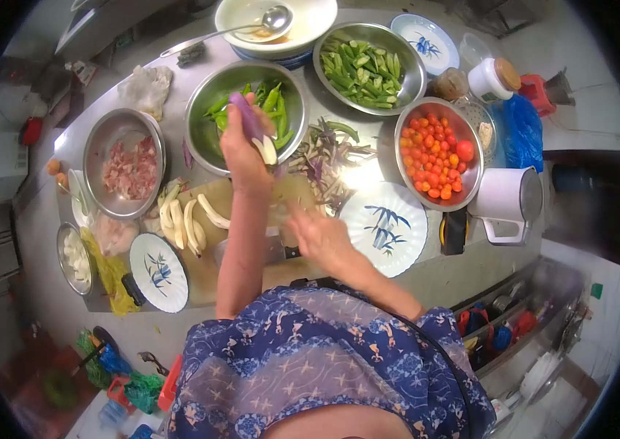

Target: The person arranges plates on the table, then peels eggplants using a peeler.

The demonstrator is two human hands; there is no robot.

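Observation:
My left hand [248, 150] is closed around a purple eggplant [246, 113], raised in front of the bowl of green peppers [281, 113]. Pale flesh shows at the eggplant's lower end, where the skin is off. Lower and to the right, my right hand [321, 238] is over the cutting board's right side, its fingers smeared by motion; whether it holds anything I cannot make out. Several peeled eggplants [189, 223] lie on the cutting board [211, 282], beside a cleaver blade [255, 247]. Purple peelings [324, 164] are heaped behind my right hand.
Around the board stand bowls of raw meat [131, 168], cut okra [361, 73] and cherry tomatoes [434, 154]. White plates [387, 227] lie on both sides. A white pitcher [507, 201] and a dark phone-like object [454, 233] are at the right. A ladle [251, 29] rests in the back bowl.

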